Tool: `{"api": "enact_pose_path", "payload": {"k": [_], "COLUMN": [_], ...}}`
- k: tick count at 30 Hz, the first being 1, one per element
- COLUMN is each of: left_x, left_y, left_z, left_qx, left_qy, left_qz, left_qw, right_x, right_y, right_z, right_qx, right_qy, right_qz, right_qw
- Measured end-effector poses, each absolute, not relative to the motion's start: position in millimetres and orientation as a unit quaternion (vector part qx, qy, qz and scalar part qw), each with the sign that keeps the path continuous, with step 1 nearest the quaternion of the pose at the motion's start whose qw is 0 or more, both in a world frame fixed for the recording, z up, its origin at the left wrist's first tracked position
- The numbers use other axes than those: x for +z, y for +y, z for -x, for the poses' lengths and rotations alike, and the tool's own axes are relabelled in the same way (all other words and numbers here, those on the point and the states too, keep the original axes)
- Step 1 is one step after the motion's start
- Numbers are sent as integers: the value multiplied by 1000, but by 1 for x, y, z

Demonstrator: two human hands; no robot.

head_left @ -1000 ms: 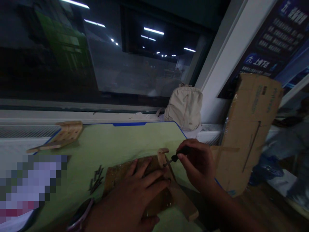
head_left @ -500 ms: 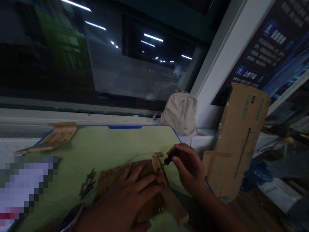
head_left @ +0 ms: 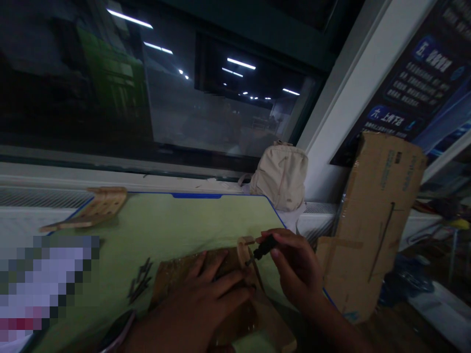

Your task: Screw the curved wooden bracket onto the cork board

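Observation:
My left hand (head_left: pixel 200 304) lies flat, fingers spread, on a brown wooden board (head_left: pixel 172 277) on the green mat (head_left: pixel 176 220). My right hand (head_left: pixel 296 267) is closed around a small black-handled screwdriver (head_left: pixel 262 250). Its tip points at a small upright wooden piece (head_left: pixel 243 249) standing at the board's far right corner. A longer wooden strip (head_left: pixel 272 321) runs from under my left hand toward the table's near right edge.
A small pile of dark screws (head_left: pixel 140 284) lies left of the board. Another wooden part (head_left: pixel 91 208) rests at the mat's far left. A beige bag (head_left: pixel 281 174) sits on the sill, and a cardboard box (head_left: pixel 371 220) stands on the right. Pixelated paper (head_left: pixel 44 284) lies at left.
The view has shifted slightly. My right hand with the screwdriver stays at the upright wooden piece, and my left hand stays pressed on the board.

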State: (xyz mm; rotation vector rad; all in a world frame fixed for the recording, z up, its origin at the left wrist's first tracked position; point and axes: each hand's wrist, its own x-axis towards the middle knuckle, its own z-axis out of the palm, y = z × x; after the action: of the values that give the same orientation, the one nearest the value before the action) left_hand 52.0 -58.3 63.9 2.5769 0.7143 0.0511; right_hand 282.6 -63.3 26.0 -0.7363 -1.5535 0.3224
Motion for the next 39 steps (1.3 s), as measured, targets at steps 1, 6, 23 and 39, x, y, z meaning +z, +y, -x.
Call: {"api": "enact_pose_path", "payload": {"k": [1, 6, 23, 39], "left_x": [64, 66, 49, 26], "left_y": [-58, -58, -53, -43], "left_z": [-52, -52, -46, -54], "left_qx": [14, 14, 73, 83], "left_qy": [264, 263, 233, 205], "left_qz": [-937, -936, -948, -963], "left_qw": [230, 234, 204, 154], "right_x": [26, 27, 30, 19], "right_y": [-63, -61, -60, -59], "right_z": [-282, -286, -287, -290], "right_qx": [135, 74, 83, 125], "right_qy": [-678, -672, -657, -657], "right_qz": [318, 331, 335, 397], "right_qw": [649, 659, 670, 629]}}
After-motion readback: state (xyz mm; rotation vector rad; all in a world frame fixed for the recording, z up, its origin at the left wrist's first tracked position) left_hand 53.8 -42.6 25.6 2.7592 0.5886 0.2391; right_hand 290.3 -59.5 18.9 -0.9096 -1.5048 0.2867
